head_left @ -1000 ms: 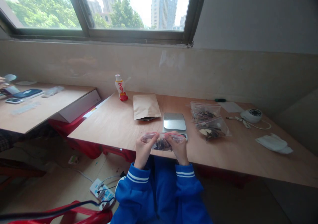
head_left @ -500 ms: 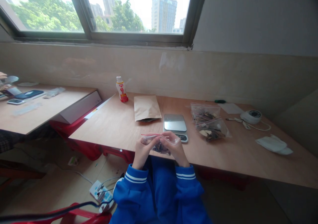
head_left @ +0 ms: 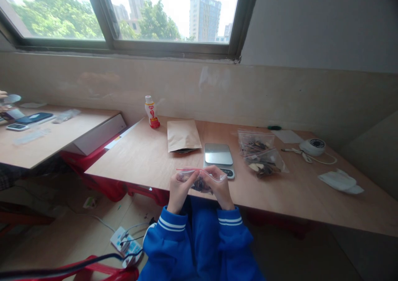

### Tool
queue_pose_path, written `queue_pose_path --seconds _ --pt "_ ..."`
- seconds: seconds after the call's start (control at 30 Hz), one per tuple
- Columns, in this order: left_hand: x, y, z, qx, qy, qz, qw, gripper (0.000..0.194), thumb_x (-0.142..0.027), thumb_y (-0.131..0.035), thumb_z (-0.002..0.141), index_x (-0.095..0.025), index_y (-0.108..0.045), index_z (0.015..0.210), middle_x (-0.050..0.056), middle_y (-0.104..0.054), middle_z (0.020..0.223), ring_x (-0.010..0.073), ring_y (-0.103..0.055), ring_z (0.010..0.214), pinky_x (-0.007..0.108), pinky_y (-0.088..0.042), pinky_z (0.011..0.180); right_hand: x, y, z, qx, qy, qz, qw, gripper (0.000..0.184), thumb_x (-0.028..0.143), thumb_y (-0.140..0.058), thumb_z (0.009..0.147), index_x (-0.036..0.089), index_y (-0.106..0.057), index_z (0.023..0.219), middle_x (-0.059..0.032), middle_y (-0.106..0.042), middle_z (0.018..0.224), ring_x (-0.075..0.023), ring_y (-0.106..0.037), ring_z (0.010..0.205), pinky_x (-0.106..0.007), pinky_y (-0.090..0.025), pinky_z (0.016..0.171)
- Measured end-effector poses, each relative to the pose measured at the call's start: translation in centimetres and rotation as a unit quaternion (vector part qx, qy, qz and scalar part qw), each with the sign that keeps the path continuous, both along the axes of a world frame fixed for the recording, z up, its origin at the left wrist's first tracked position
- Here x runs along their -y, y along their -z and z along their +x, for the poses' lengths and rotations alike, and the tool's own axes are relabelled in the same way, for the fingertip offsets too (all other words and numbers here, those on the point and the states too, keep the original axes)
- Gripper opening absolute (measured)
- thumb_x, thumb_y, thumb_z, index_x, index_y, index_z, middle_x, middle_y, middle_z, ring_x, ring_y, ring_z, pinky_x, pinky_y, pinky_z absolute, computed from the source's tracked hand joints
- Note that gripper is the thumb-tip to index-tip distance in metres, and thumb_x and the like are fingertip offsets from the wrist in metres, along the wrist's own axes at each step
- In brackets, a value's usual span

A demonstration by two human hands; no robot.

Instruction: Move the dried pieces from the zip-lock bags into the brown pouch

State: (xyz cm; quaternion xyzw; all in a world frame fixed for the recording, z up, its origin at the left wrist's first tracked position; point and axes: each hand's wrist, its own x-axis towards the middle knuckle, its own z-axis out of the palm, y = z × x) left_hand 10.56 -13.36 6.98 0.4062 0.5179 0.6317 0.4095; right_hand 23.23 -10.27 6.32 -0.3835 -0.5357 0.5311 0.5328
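Both hands pinch the red-striped top edge of a clear zip bag (head_left: 200, 185) with dark pieces inside, held at the table's front edge. My left hand (head_left: 180, 189) grips the left part of the strip, and my right hand (head_left: 219, 185) grips it close to the middle, thumbs almost touching. Just beyond the bag stands a kitchen scale (head_left: 218, 154) with a bare steel plate; my right hand partly covers its front. Behind and to the left lies a brown kraft pouch (head_left: 184, 135), its mouth slightly parted toward me.
Filled zip bags (head_left: 264, 161) lie right of the scale. Farther right are a white dome camera (head_left: 312, 147) with its cable and a crumpled white tissue (head_left: 340, 181). A bottle (head_left: 151, 113) stands at the back left. A power strip (head_left: 127, 245) sits on the floor.
Both hands stay on the bag's top edge with barely any movement; my right thumb and fingers have shifted slightly along the strip. The view has moved a little.
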Motion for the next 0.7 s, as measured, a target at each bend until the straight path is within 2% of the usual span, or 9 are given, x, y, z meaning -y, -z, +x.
queue_pose_path --seconds 0.17,0.37,0.43,0.63,0.7 --pt "-0.1 0.3 -0.2 -0.008 0.014 0.001 1.000 0.028 -0.039 -0.076 0.068 -0.013 -0.074 0.077 0.005 -0.074 0.072 0.0193 -0.068 0.068 0.027 -0.054 0.064 -0.2 0.5 -0.3 0.006 0.010 0.009 1.000 0.028 0.044 -0.072 0.072 0.017 -0.064 0.070 0.0017 -0.058 0.058 -0.0113 -0.052 0.051 -0.021 -0.040 0.045" --pt "-0.3 0.4 0.2 -0.030 -0.009 0.003 0.999 0.027 -0.040 -0.073 0.070 -0.015 -0.073 0.079 0.005 -0.074 0.075 0.0205 -0.069 0.073 0.027 -0.054 0.067 -0.2 0.8 -1.0 0.020 0.060 0.027 0.998 0.027 0.043 -0.070 0.074 0.017 -0.063 0.068 0.0014 -0.059 0.061 -0.0119 -0.054 0.056 -0.022 -0.044 0.052" --pt "-0.3 0.3 0.4 -0.036 -0.011 0.013 0.999 0.026 -0.040 -0.072 0.072 -0.016 -0.073 0.080 0.004 -0.074 0.075 0.0200 -0.069 0.073 0.026 -0.054 0.067 -0.2 0.9 -1.2 0.014 0.070 0.020 0.997 0.028 0.043 -0.070 0.074 0.017 -0.063 0.070 0.0014 -0.059 0.062 -0.0113 -0.054 0.055 -0.021 -0.044 0.050" --pt "-0.4 0.4 0.2 -0.003 -0.044 0.011 0.999 0.028 -0.040 -0.073 0.071 -0.014 -0.071 0.082 0.004 -0.073 0.075 0.0185 -0.068 0.073 0.025 -0.053 0.065 0.1 0.7 -1.0 -0.026 -0.003 -0.062 0.998 0.040 0.052 -0.072 0.069 0.017 -0.067 0.086 0.0000 -0.065 0.064 -0.0141 -0.060 0.052 -0.021 -0.047 0.039" --pt "-0.5 0.4 0.2 0.015 -0.047 0.011 0.999 0.029 -0.042 -0.072 0.071 -0.014 -0.070 0.081 0.003 -0.072 0.071 0.0171 -0.067 0.069 0.024 -0.052 0.063 0.1 0.7 -0.9 -0.037 0.001 -0.081 0.996 0.043 0.054 -0.074 0.067 0.017 -0.066 0.088 -0.0014 -0.068 0.068 -0.0167 -0.064 0.054 -0.023 -0.049 0.039"
